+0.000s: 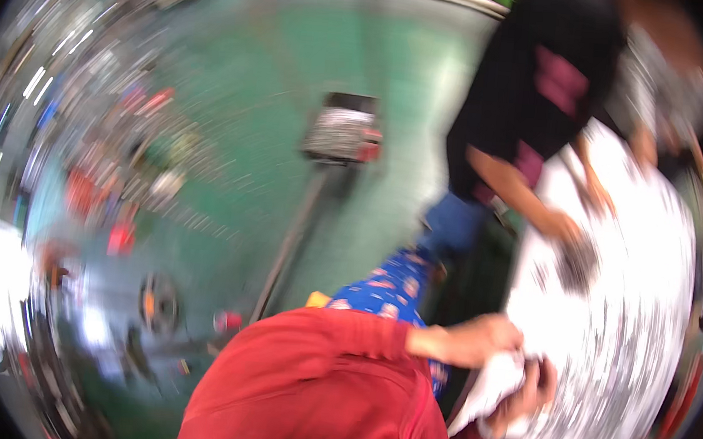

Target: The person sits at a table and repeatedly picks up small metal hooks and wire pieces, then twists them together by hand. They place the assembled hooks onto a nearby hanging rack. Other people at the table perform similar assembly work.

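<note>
My left hand (479, 341) reaches from a red sleeve over the near edge of a white table (600, 342). Its fingers are curled together at the tips. Just below it, my right hand (524, 395) is bent with its fingers curled up toward the left. Between the fingertips there seems to be something small and dark, too blurred to name. Many small dark pieces lie on the white tabletop, smeared by motion. Farther off, another person's hand (564, 227) is at a dark grey clump (577, 264) on the same table.
A person in a black shirt (529, 101) stands close ahead at the table, with other people across it. On the green floor (414, 74) sits a dark, box-like stack (343, 127). Blurred red items (122, 237) and a wheel-like object (160, 303) are to the left.
</note>
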`<state>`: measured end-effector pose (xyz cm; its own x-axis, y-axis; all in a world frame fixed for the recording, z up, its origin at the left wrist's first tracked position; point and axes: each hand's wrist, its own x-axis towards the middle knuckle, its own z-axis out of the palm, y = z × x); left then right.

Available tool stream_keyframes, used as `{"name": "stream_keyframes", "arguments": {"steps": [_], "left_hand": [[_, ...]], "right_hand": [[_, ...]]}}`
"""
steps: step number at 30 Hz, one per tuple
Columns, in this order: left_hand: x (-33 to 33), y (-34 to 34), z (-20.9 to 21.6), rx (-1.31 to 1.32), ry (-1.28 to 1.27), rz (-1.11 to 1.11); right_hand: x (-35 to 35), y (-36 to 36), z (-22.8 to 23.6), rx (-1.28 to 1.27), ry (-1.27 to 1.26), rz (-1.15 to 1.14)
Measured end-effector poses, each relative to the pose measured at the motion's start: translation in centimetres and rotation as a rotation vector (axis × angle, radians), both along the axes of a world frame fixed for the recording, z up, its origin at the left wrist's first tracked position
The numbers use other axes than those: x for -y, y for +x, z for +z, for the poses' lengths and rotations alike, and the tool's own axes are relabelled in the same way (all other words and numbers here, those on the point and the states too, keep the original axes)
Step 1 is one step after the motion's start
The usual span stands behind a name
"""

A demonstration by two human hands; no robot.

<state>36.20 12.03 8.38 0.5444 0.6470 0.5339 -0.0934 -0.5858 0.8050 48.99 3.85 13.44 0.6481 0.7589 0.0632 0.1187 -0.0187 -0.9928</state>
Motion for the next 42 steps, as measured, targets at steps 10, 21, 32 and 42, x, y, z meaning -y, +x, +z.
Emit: {"name": "stream_keyframes", "arguments": {"steps": [10,21,32,42], "left_hand": [[-4.6,-0.6,-1.2,-0.081,-0.447,0.010],[-18.3,16.2,-5.6,-0.452,0.779,-0.225],[-22.3,22.1,-2.7,-0.541,0.594,-0.155],[-20.6,20.2,-1.5,-0.722,0.861,-0.032]], "right_hand": [[-0.1,-2.9,-0.5,-0.308,0.257,0.071],[1.9,-3.7,-1.6,-0.266,0.221,0.120],[1.7,-3.2,-1.6,-0.321,0.261,0.143],[2.0,-4.3,-1.3,-0.287,0.240,0.168]]}}
